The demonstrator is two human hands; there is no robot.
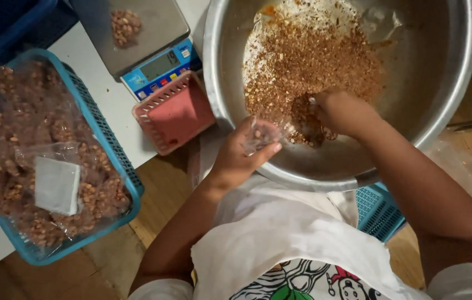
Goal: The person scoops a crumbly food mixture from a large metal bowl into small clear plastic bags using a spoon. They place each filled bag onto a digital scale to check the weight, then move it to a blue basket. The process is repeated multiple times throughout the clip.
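Presently the person is sitting over a large steel bowl (447, 83), which is resting against the lap and holding a spread of reddish-brown roasted nuts (308, 61); the heap is lying mostly toward the far and middle part of the bowl, with bare metal showing around it. The left hand (241, 155) is hovering at the near rim of the bowl, fingers curled and pinching a small clear plastic bag (264, 133); the bag's mouth is pointing toward the nuts, and a few nuts are already showing inside it. The right hand (341, 111) is reaching down into the bowl, cupped and nearly closed among the nuts just beside the bag; whether it is actually gripping any cannot be told, as the fingers are turned under and hidden.

To the left, a blue plastic basket (108, 144) is sitting on a white table (97, 72) and is carrying filled clear bags of nuts (19, 144), with a white paper slip (55, 186) lying on top; beside it a small pink basket (177, 114) is standing just next to the bowl; behind that, a digital kitchen scale (152, 33) is bearing a small pile of nuts on its platform. A second blue basket (378, 214) is showing partly under the bowl, near the right arm; wooden flooring is lying beneath.
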